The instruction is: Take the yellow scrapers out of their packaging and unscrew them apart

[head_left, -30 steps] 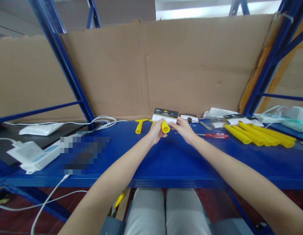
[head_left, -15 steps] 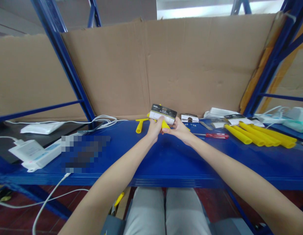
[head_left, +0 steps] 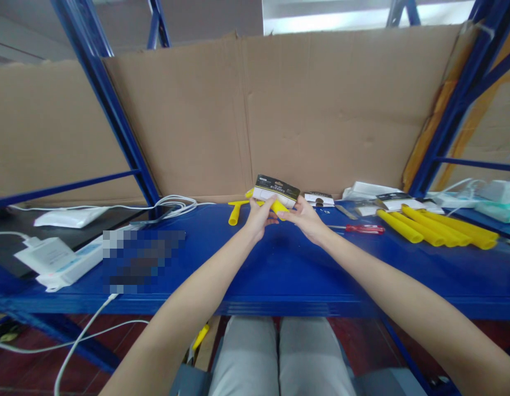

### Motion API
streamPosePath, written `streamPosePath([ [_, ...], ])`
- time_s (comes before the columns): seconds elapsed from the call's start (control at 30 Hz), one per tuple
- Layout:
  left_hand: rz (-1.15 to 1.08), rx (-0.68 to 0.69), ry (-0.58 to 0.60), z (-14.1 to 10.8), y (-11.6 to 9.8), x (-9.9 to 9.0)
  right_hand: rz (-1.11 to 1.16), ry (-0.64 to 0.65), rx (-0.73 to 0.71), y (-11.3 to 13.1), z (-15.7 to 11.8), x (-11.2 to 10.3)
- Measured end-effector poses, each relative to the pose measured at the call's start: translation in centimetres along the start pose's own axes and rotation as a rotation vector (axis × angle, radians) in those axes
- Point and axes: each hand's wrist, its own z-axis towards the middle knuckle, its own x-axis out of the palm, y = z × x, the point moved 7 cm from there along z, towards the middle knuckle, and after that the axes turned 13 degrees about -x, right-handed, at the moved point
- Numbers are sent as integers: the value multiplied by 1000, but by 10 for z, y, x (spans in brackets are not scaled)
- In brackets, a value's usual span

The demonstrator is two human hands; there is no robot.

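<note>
Both hands are raised over the blue shelf around a black-and-white packaging card [head_left: 275, 188] and a yellow tubular handle [head_left: 278, 208] beneath it. My left hand [head_left: 258, 219] is closed on the card's left side, thumb on its lower edge. My right hand [head_left: 307, 221] grips the right side, its thumb against the yellow handle's near end. How card and handle join is hidden by the fingers. Just left of the hands lies a yellow T-shaped tool [head_left: 235, 213]. Behind my right hand rests another printed card [head_left: 319, 199].
On the right lie a red-handled screwdriver [head_left: 364, 229] and several yellow handles [head_left: 440, 228] with cards. A power strip [head_left: 79, 264], white cables [head_left: 180, 203] and a pixelated dark object [head_left: 145, 261] occupy the left. Cardboard [head_left: 321, 110] walls off the back; blue posts [head_left: 114, 110] flank it.
The card has tipped slightly, so its printed face shows more, and it has shifted a little right. The left fingers have loosened and spread a little beneath it.
</note>
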Motion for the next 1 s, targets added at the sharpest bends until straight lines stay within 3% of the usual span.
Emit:
streamPosePath([
  [0.33, -307, 92, 8, 0, -18, -10, 19, -41, -68, 0, 7, -11],
  [0.47, -386, -30, -23, 7, -17, -22, 33, -36, -60, 2, 8, -15],
  [0.6, -326, -122, -66, 13, -13, -28, 53, -2, -51, 2, 7, -13],
  [0.83, -297, 4, -139, 18, -20, -36, 40, -3, -55, -2, 8, -16],
  [1.0, -412, 96, -97, 35, -20, -47, 44, 65, -65, -2, 7, -11],
])
